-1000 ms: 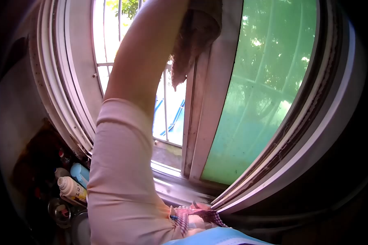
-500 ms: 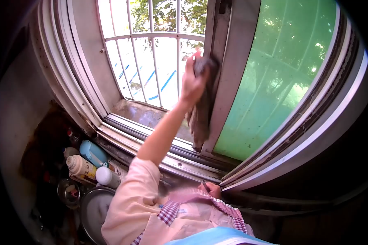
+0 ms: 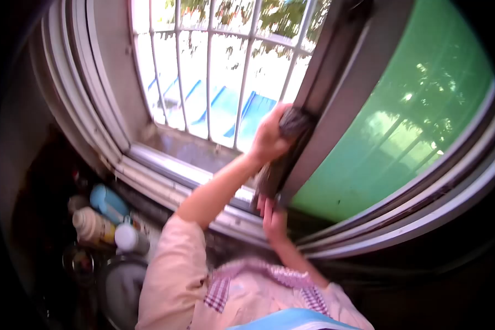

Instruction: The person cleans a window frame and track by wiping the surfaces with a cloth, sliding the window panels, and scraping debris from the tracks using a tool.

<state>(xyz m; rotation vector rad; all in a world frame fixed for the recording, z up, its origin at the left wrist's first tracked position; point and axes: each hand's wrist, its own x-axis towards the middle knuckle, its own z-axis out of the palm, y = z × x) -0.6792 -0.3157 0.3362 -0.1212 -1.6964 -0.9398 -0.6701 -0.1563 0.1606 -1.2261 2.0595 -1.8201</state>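
My left hand [image 3: 272, 135] is closed on a dark, bunched rag [image 3: 296, 122], pressed against the edge of the sliding window's frame [image 3: 335, 110]. The rag's lower part hangs down below the hand along that edge. Beneath it, at the bottom of the frame, my right hand [image 3: 274, 220] reaches up with its fingers bent by the rag's lower end. A small dark thing seems to be between those fingers, but blur hides what it is.
White window bars [image 3: 210, 82] stand beyond the opening on the left. Green glass [image 3: 401, 132] fills the right side. Below the sill track [image 3: 170, 176] at lower left are a light-blue bottle [image 3: 109, 203], a cream bottle [image 3: 91, 225], a white-capped container [image 3: 131, 237] and a round metal pan [image 3: 124, 286].
My left hand has moved down along the window frame with the rag. My right hand has risen from near my chest to the rag's lower end. The view has shifted.
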